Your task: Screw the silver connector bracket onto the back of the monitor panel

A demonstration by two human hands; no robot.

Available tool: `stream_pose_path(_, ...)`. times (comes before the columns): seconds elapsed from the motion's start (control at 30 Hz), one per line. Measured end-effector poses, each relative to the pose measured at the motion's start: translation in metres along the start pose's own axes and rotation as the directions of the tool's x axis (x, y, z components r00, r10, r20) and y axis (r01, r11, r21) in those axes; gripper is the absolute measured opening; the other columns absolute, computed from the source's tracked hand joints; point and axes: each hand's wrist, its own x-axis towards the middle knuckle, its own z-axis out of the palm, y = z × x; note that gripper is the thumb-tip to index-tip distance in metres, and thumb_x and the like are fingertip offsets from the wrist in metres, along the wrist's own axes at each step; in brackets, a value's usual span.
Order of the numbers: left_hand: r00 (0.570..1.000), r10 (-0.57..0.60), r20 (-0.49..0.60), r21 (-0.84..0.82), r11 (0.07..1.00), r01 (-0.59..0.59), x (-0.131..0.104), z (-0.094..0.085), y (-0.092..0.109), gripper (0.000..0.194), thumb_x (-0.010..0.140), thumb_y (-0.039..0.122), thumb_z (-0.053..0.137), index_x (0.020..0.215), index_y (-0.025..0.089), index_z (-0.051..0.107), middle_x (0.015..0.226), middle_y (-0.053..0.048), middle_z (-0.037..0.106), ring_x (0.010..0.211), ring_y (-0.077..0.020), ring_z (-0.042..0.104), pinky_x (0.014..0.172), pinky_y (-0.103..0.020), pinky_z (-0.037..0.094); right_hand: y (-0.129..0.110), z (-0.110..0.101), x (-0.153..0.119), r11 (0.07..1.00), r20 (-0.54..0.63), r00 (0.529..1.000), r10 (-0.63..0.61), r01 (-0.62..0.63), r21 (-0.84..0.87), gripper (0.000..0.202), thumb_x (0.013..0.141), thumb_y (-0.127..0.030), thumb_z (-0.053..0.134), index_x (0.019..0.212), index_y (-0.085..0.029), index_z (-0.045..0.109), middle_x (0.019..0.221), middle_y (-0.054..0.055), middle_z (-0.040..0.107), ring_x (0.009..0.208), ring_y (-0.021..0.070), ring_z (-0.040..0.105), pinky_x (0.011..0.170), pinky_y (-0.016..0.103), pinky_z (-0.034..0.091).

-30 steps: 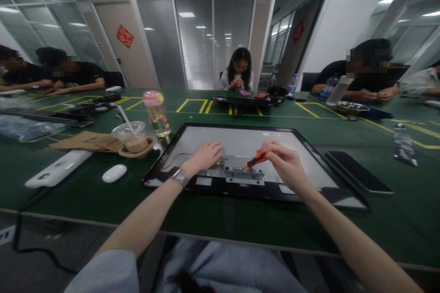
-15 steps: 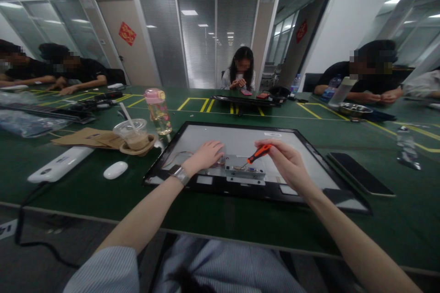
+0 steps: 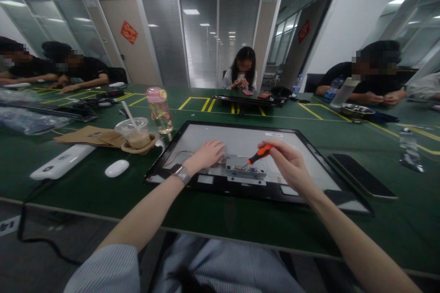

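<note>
A flat display panel (image 3: 285,146) with a black frame lies face down on the green table. On its near middle sits a metal bracket (image 3: 244,176) carrying connector ports. My right hand (image 3: 290,160) grips an orange and black screwdriver (image 3: 260,154) by its handle. The screwdriver slants down to the left, its tip at the bracket's ports; exact contact is too small to tell. Left of the bracket, my left hand (image 3: 208,153) rests palm down with fingers stretched out, over some thin wires (image 3: 178,155). My left wrist wears a watch.
To the left are a white mouse (image 3: 117,168), a white power strip (image 3: 62,162), an iced drink cup (image 3: 132,129) in a cardboard holder and a pink-lidded bottle (image 3: 158,110). A black phone (image 3: 362,175) lies at the right. Several people sit around the table.
The view has shifted slightly. Both hands and the screwdriver keep nearly the same pose at the bracket.
</note>
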Motion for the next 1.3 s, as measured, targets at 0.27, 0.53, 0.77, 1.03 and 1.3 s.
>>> stream_pose_path(0.27,1.0,0.014,-0.022,-0.003,1.0,-0.014,0.0012,0.0037,-0.0032,0.052,0.109,0.045,0.033,0.151,0.017,0.046,0.159,-0.014,0.046,0.147,-0.0301,0.043,0.122,-0.049,0.033,-0.0057,0.0063,0.0003,0.991,-0.009,0.998,0.058,-0.057,0.118,0.022,0.095,-0.051,0.068,0.1,-0.032,0.078,0.113,0.005,0.076,0.114,0.0268,0.068,0.105,0.049,0.05)
stream_pose_path(0.53,1.0,0.012,-0.022,-0.003,1.0,-0.012,0.0012,0.004,-0.0023,0.05,0.109,0.043,0.035,0.151,0.019,0.046,0.159,-0.014,0.046,0.148,-0.0294,0.043,0.122,-0.049,0.033,-0.0026,0.0058,-0.002,0.98,-0.035,0.993,0.113,-0.106,0.167,0.028,0.088,-0.047,0.077,0.114,-0.036,0.078,0.104,0.003,0.076,0.102,0.0233,0.071,0.101,0.046,0.053)
stream_pose_path(0.77,1.0,0.005,-0.012,0.007,1.0,-0.005,0.0013,0.0027,-0.0021,0.051,0.109,0.044,0.034,0.151,0.017,0.045,0.16,-0.014,0.045,0.148,-0.0299,0.043,0.122,-0.048,0.033,-0.005,0.0082,-0.0008,0.977,-0.031,0.994,0.103,-0.096,0.193,0.023,0.092,-0.052,0.071,0.103,-0.034,0.08,0.109,0.004,0.078,0.11,0.0257,0.07,0.104,0.047,0.051)
stream_pose_path(1.03,0.999,0.03,-0.023,-0.008,1.0,-0.03,0.0003,0.0024,-0.0029,0.051,0.109,0.044,0.033,0.151,0.017,0.046,0.159,-0.015,0.046,0.147,-0.029,0.043,0.122,-0.048,0.033,-0.0005,0.0056,-0.0036,0.992,-0.059,0.995,0.076,-0.07,0.1,0.021,0.087,-0.048,0.078,0.104,-0.035,0.081,0.101,0.003,0.072,0.102,0.0235,0.07,0.098,0.045,0.055)
stream_pose_path(1.3,1.0,0.018,-0.021,-0.016,1.0,-0.018,0.0016,0.0056,-0.0055,0.052,0.109,0.045,0.032,0.152,0.019,0.045,0.16,-0.014,0.045,0.149,-0.03,0.042,0.122,-0.05,0.033,-0.0012,0.0026,0.0006,0.998,-0.06,0.997,0.058,-0.057,0.013,0.023,0.096,-0.048,0.066,0.106,-0.031,0.078,0.109,0.005,0.076,0.109,0.0263,0.069,0.107,0.051,0.049)
